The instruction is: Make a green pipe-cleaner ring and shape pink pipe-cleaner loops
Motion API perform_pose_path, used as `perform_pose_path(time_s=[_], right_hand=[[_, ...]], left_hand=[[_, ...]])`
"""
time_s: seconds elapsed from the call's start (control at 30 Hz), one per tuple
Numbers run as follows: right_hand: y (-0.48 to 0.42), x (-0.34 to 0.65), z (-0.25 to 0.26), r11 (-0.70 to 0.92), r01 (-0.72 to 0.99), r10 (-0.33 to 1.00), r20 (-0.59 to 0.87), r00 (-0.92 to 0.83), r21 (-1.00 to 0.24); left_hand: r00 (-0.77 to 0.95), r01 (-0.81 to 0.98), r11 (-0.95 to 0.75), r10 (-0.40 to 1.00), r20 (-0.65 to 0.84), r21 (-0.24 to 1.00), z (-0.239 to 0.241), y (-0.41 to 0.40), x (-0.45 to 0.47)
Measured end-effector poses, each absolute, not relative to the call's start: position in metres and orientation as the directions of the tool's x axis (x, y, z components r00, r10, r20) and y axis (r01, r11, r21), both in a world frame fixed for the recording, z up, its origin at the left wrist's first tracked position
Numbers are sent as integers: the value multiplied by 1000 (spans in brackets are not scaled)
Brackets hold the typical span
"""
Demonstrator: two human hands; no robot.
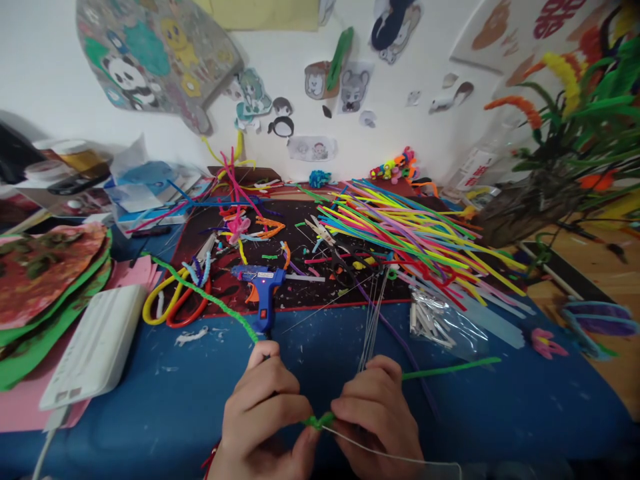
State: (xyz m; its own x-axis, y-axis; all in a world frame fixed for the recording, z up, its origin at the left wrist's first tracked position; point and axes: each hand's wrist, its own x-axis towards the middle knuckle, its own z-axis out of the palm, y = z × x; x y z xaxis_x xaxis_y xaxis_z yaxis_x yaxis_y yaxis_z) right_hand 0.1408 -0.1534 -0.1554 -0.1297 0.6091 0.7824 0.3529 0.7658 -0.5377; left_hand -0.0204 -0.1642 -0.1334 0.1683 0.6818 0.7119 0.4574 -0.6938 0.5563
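Observation:
Both hands pinch a green pipe cleaner [320, 421] at the front edge of the table, where its middle looks twisted between my fingertips. My left hand [270, 410] is closed on one side of the twist, and a long green end rises from it toward the upper left. My right hand [380, 413] is closed on the other side, with a green end reaching out to the right. A thin pale wire [390, 455] runs from the twist toward the lower right. Beyond the left hand stands a blue glue gun [263, 287] with a small red light.
A heap of colourful pipe cleaners [380, 220] covers the back right. Red-and-yellow-handled scissors [173, 300] and black-handled scissors [340, 250] lie on the dark mat. A white power bank [95, 343] sits at left, a plastic bag of white sticks [440, 323] at right.

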Motion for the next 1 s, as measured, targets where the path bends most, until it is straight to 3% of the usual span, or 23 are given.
perform_pose_path(time_s=[0.27, 0.47, 0.73, 1.0], right_hand=[[-156, 150, -155, 679, 599, 618, 771, -154, -425], [-158, 152, -148, 742, 422, 646, 725, -239, -522], [-152, 154, -149, 510, 121, 838, 460, -294, -852], [-142, 156, -140, 459, 67, 857, 422, -295, -886]], left_hand=[[182, 517, -718, 624, 760, 465, -135, -164, -20], [164, 512, -728, 603, 780, 456, -137, -165, -20], [181, 499, -749, 582, 793, 436, -137, -166, -22], [196, 527, -742, 581, 790, 415, -131, -164, -20]])
